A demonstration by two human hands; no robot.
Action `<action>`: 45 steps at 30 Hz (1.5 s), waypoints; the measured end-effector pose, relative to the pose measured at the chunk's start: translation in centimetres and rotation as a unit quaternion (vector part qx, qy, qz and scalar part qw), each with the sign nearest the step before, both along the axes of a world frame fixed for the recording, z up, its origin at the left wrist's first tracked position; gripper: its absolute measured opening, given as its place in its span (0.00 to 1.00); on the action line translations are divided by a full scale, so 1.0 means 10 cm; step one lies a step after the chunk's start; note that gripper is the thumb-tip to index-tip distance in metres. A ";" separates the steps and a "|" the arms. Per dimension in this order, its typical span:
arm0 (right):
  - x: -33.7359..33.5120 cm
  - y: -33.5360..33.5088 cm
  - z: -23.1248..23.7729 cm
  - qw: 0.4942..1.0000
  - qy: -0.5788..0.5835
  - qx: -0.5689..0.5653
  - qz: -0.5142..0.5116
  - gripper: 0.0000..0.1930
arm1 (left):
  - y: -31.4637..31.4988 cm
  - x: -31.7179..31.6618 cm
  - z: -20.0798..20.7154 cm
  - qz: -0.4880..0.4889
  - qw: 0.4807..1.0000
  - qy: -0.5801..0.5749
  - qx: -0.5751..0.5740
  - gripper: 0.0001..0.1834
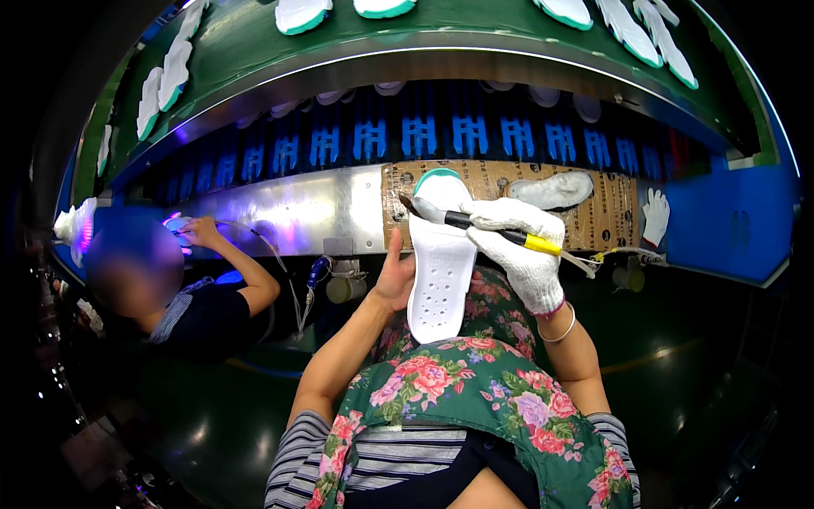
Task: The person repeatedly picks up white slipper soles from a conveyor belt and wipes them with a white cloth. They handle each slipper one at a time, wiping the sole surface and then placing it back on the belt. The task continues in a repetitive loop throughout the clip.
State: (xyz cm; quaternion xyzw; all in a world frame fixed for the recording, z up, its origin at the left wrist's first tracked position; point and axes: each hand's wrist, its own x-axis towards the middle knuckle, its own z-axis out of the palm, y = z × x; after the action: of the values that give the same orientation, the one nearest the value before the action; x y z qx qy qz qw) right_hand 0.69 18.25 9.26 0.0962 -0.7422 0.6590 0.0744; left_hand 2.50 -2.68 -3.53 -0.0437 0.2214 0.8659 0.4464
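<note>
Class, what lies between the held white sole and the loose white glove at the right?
In the head view, the gloved right hand gripping a brush, plus a greyish-white sole-shaped piece on brown cardboard.

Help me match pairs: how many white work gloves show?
2: one white work glove on the right hand, another lying right of the cardboard; others may be hidden.

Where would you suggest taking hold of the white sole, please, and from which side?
I'd take the white sole by its long edges near mid-length, probably coming from the left, where the bare left grip is. It is long and narrow with its holed face up, and the brush crosses its far end from the right, so this should keep clear.
</note>
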 end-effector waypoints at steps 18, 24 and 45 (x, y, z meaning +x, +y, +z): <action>0.08 0.02 -0.03 0.921 0.232 0.311 0.036 0.21 | 0.47 -0.13 0.43 0.113 0.987 0.068 -0.092 0.54; -0.16 0.02 0.06 0.964 0.215 0.153 -0.034 0.14 | 0.32 -0.18 0.27 0.092 0.984 0.108 0.108 0.56; 0.16 -0.15 -0.38 0.976 0.110 0.150 0.116 0.16 | 0.07 -0.38 0.22 0.270 0.957 -0.051 0.098 0.59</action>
State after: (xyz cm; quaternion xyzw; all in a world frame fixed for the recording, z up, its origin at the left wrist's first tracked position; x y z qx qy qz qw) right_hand 2.30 16.73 5.43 0.2640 -0.8039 0.5292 0.0633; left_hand -1.27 -1.95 -1.30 -0.1019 0.0922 0.9682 0.2092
